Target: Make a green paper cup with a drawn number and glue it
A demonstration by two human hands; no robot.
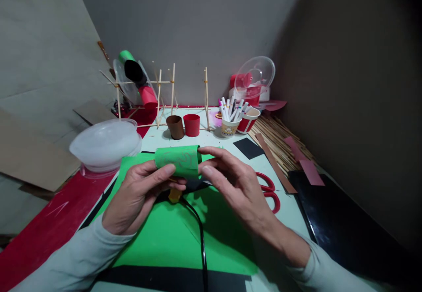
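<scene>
In the head view, probably very light, judging by the thin edge at the right-hand end of the green tube. Likely springy rather than stiff, easy to crease or flatten under a hard pinch, though not very fragile otherwise. Unlikely to slip much, given a matt, paper-like surface. Best to take hold gently along the side wall, with thumb in front and fingers behind or beneath, or lightly by the rim to keep it round.

Clamped at the left end by the left hand, with thumb pressed to the front and fingers curled underneath. Met at the right rim by the right hand, with thumb and forefinger apart; cannot tell whether pinching the wall.

Held up lying roughly sideways, above the green sheet on the worktop, in front of the brown cup and the red cup. Bright green, short and hollow, with faint greyish curling lines across the front.
</scene>
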